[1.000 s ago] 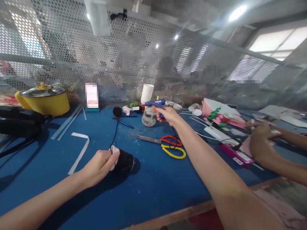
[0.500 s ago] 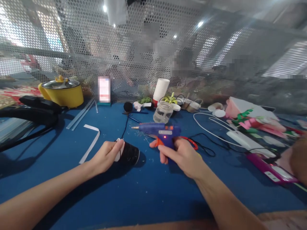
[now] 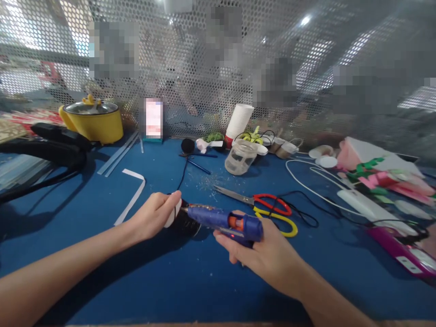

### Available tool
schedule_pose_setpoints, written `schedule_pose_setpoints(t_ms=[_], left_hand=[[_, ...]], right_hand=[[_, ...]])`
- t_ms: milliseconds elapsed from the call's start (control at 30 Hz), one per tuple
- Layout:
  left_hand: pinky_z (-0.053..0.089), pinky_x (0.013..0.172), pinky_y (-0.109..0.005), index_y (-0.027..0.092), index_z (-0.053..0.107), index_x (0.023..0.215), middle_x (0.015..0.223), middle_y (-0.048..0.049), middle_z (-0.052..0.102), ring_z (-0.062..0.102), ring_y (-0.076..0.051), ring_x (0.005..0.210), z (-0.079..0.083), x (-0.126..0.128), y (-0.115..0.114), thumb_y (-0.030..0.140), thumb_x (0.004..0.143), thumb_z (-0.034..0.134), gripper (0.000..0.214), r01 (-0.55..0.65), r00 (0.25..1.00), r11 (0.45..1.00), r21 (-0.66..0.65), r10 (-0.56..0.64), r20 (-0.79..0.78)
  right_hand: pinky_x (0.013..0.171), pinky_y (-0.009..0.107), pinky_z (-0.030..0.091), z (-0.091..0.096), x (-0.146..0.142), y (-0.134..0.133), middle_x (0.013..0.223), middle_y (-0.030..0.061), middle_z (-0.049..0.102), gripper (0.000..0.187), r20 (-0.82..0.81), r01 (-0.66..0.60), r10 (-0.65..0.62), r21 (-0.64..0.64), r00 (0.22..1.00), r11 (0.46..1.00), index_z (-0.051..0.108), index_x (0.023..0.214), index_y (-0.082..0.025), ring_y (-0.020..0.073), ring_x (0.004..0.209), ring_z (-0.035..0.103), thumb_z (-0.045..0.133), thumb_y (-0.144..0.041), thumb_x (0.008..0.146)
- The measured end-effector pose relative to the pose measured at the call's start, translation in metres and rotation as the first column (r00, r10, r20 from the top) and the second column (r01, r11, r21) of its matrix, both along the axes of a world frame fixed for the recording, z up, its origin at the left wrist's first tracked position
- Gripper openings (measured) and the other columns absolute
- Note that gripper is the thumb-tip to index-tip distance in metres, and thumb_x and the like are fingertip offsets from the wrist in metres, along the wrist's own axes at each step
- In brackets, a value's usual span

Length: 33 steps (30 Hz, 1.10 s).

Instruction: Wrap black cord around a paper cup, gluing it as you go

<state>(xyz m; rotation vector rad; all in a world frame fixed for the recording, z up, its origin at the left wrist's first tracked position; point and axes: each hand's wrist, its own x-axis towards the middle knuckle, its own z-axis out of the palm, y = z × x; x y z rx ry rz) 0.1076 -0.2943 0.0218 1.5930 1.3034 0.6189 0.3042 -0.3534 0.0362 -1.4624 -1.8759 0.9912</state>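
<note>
My left hand grips a small paper cup wrapped in black yarn, tipped on its side above the blue table, its white end under my thumb. In my right hand is a blue hot glue gun with a small red light. The gun's nozzle meets the cup near its white end; I cannot tell whether it touches. A strand of black yarn runs from the cup back to a yarn ball. Scissors with red and yellow handles lie beyond the gun.
A white paper strip lies left of my hand. Farther back are a yellow pot, a phone, a clear plastic jar and stacked white cups. Cables, a purple power strip and pink paper flowers occupy the right.
My right hand has brought the glue gun down and left, tilting it, so its nozzle is now at the cup. The scissors have come into plain view. The left hand keeps its hold.
</note>
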Motion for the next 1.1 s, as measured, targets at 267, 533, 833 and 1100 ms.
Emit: schedule_pose_setpoints(t_ms=[267,533,833,1100], left_hand=[[0.021,0.04,-0.02,0.017,0.034,0.045,0.04,0.0058,0.029,0.026,-0.007,0.039,0.0019,-0.0004,-0.0022,0.051,0.079,0.027,0.049,0.018,0.999,0.999,0.029,-0.016,-0.042],[0.022,0.039,-0.02,0.017,0.036,0.045,0.037,0.0055,0.032,0.029,-0.007,0.038,-0.0011,-0.0009,-0.0026,0.051,0.079,0.027,0.05,0.032,0.999,0.998,0.058,-0.031,-0.017],[0.023,0.04,-0.02,0.017,0.034,0.044,0.039,0.0054,0.032,0.029,-0.007,0.039,0.0005,-0.0004,-0.0032,0.048,0.081,0.027,0.049,0.046,0.998,0.996,0.08,-0.042,-0.044],[0.023,0.04,-0.02,0.017,0.034,0.043,0.038,0.0053,0.032,0.03,-0.007,0.038,0.0004,-0.0006,-0.0019,0.05,0.08,0.026,0.05,0.042,0.998,0.996,0.075,-0.038,-0.058]], right_hand=[[0.045,0.019,0.038,0.0003,-0.0006,-0.0022,0.045,-0.0062,0.047,0.017,0.177,-0.068,0.043,0.138,0.983,0.988,0.045,0.062,-0.019,0.0083,0.041,0.046,0.051,-0.029,0.074],[0.041,0.017,0.032,0.0043,-0.0014,-0.0034,0.051,-0.0057,0.045,0.015,0.235,-0.118,0.058,0.249,0.97,0.961,0.045,0.061,-0.019,0.0066,0.043,0.04,0.051,-0.024,0.075],[0.042,0.016,0.032,0.0021,-0.0005,-0.0056,0.052,-0.0059,0.045,0.014,0.229,-0.126,0.077,0.205,0.97,0.971,0.045,0.063,-0.02,0.0062,0.043,0.039,0.05,-0.025,0.075],[0.042,0.016,0.032,0.0003,-0.0015,-0.0085,0.053,-0.006,0.045,0.011,0.211,-0.124,0.088,0.161,0.973,0.979,0.047,0.064,-0.02,0.0063,0.045,0.039,0.051,-0.023,0.074]])
